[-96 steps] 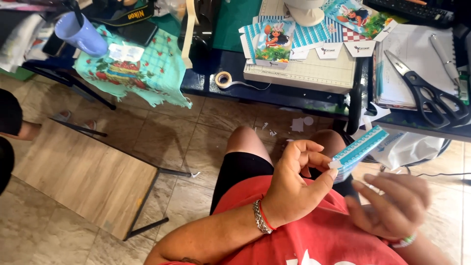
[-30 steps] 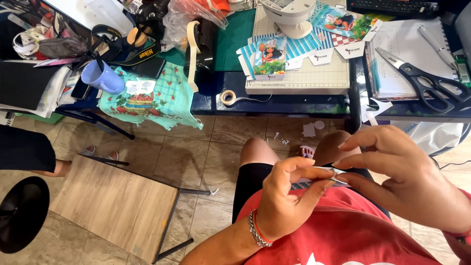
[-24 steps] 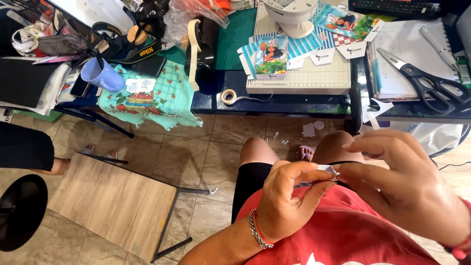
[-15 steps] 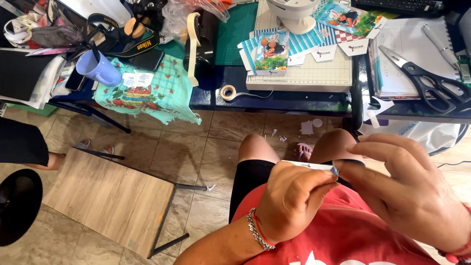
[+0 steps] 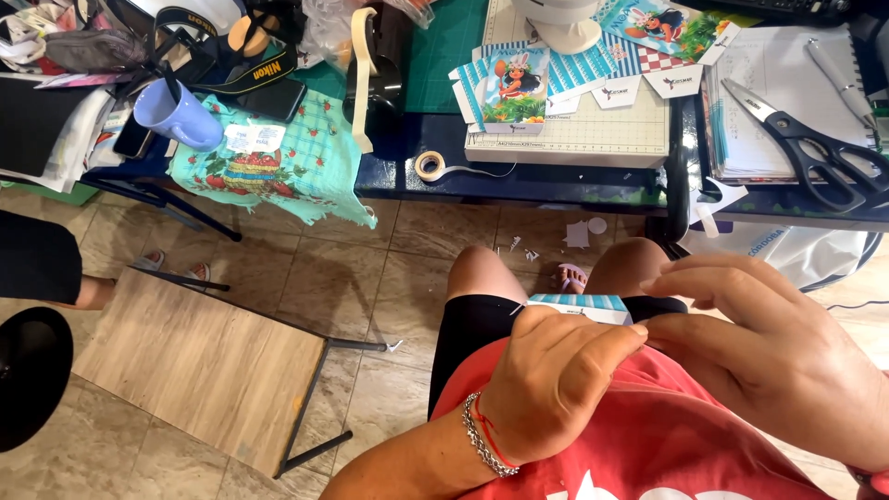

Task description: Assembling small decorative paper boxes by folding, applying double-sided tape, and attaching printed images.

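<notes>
We noted both hands low in the near part of the view, over the lap, well apart from the desk (image 5: pixel 556 181) at the far side. The left hand (image 5: pixel 556 384) was curled, knuckles up, thumb and fingers closed on the near edge of a small card piece with blue and white stripes (image 5: pixel 582 304). The right hand (image 5: pixel 787 356) came in from the right, its fingertips pinched on the same piece at its right end. Both hands clamped on it; neither was open.

The striped piece lay just beyond the left knuckles, above the black shorts (image 5: pixel 482 324). Its long axis ran left to right, roughly level. Only its far edge and a strip of white under it showed; the rest was hidden behind the left hand. The left hand covered more of it and sat nearer its middle; the right hand held only the end. How deep either grip went we could not tell.

On the desk, far from the hands: scissors (image 5: pixel 815 148) at the right, a tape roll (image 5: pixel 429 166) near the front edge, printed cards (image 5: pixel 514 88) on a ruled white cutting board (image 5: pixel 593 134), a lilac mug (image 5: pixel 176 116) at the left. Paper scraps (image 5: pixel 579 233) lay on the tiled floor between desk and knees.
</notes>
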